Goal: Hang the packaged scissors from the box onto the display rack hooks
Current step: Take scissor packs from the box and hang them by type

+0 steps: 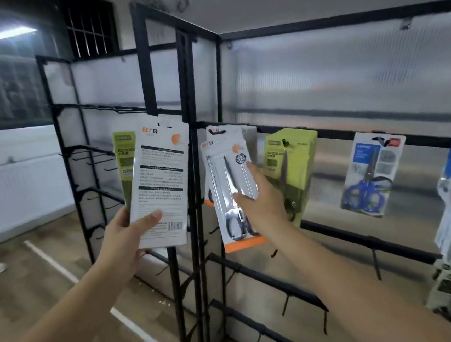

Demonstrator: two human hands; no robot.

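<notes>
Black wire display rack [190, 152] against frosted panels. Left hand [126, 234] gripping spare white and green packs [160, 187], printed backs facing, kept off the hooks. Right hand [259, 195], fingers straight, pressing orange-trimmed scissors pack [231, 186] just ahead — probably steadying it on its hook [217, 132].

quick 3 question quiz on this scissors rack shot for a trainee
1. True or false: the left hand holds packs with the back of the front one facing the camera.
2. Which pack does the right hand touch? A) green pack B) orange-trimmed pack C) blue pack
3. What colour are the handles in the blue pack?

Key: 1 true; 2 B; 3 blue.
</notes>
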